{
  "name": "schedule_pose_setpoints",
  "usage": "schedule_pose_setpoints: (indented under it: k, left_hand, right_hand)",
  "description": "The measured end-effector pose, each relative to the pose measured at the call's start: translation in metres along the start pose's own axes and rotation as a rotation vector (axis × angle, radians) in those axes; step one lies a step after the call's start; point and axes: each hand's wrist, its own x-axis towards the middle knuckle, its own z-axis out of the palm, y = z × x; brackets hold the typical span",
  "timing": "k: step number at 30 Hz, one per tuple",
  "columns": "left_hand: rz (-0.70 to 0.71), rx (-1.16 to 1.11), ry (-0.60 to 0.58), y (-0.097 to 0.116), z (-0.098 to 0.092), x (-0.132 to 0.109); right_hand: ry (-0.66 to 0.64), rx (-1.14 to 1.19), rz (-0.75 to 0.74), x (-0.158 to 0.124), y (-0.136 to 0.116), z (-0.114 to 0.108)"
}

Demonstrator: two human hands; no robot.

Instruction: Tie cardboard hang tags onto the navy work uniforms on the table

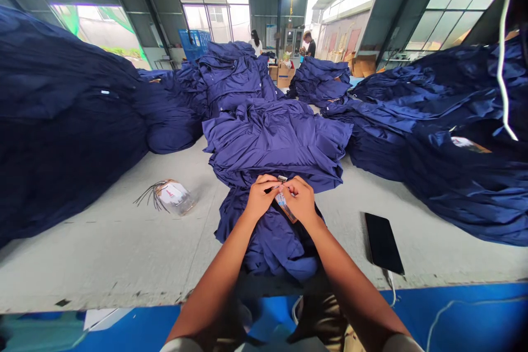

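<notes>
A navy blue garment (pixel 274 242) lies bunched in front of me and hangs over the table's near edge. My left hand (pixel 262 196) and my right hand (pixel 300 198) meet at its collar, fingers pinched together, just below a small pale neck label (pixel 282 178). A printed hang tag (pixel 287 210), white and orange-brown, slants down from the right fingers, which grip its top. What the left fingertips pinch is too small and covered to make out.
More navy garments (pixel 280 132) are stacked straight ahead, with large heaps at left (pixel 61 121) and right (pixel 454 187). A bundle of hang tags (pixel 173 195) with dark strings lies left on the table (pixel 136 253). A phone (pixel 383 243) on a white cable lies right. Two people stand far back.
</notes>
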Motion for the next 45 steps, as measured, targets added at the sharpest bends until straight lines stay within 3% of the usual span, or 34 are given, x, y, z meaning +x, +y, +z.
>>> schedule_pose_setpoints:
  k: [6, 11, 20, 27, 31, 39, 45]
  left_hand:
    - [-0.048, -0.065, -0.070, 0.001, 0.000, -0.001]
    - [-0.099, -0.057, -0.139, -0.003, 0.000, -0.002]
    - [-0.249, -0.206, -0.033, -0.013, 0.003, -0.005]
    - [-0.293, -0.169, 0.069, -0.013, 0.003, -0.007]
    - [-0.297, -0.177, 0.079, -0.015, 0.004, -0.006]
    - [-0.343, -0.250, 0.033, -0.014, 0.002, -0.003]
    - [-0.445, -0.409, -0.079, -0.011, -0.003, -0.001]
  right_hand:
    - [-0.070, 0.167, 0.096, 0.008, 0.018, -0.007]
    - [-0.171, 0.193, 0.073, 0.010, 0.031, -0.003]
    - [-0.038, 0.172, 0.126, 0.006, 0.027, 0.008]
    - [0.027, 0.027, 0.042, 0.001, 0.017, 0.011]
    - [-0.011, 0.017, -0.007, 0.000, 0.016, 0.010]
    - [-0.114, -0.005, -0.060, 0.000, 0.020, 0.004]
    - [-0.194, -0.066, -0.151, 0.002, 0.022, -0.002]
